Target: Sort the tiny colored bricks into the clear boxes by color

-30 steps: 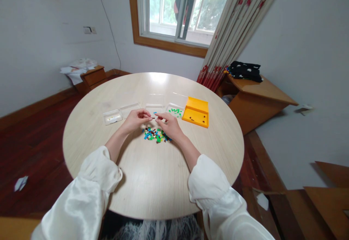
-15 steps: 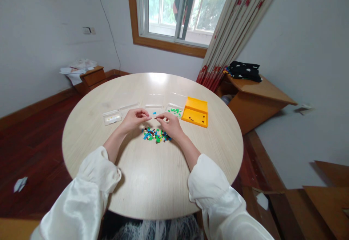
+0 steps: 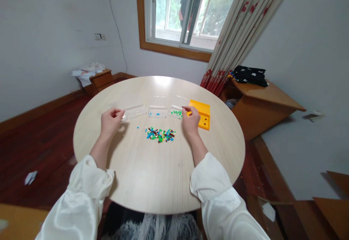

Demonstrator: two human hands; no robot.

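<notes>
My left hand [image 3: 110, 123] is closed in a pinch over the leftmost clear box, hiding most of it; what the fingers hold, if anything, is too small to make out. My right hand [image 3: 192, 121] pinches a small dark brown piece [image 3: 183, 107] by the yellow box [image 3: 200, 106], partly covering that box. Between the hands lies a pile of small building bricks [image 3: 160, 135] in blue, green, brown, yellow and white. Green pieces [image 3: 177, 113] fill part of one clear box, and blue ones [image 3: 154, 114] lie in the clear box [image 3: 157, 116] beside it.
Another clear plastic tray [image 3: 135, 112] sits toward the left on the round table [image 3: 152, 182]. One blue brick [image 3: 137, 127] lies apart from the pile. Wooden cabinets stand beyond the table: one with papers [image 3: 88, 69], one with black cloth [image 3: 251, 75].
My hands have moved apart from above the pile: the left toward the leftmost box, the right toward the yellow box with the brown piece. The view has shifted slightly.
</notes>
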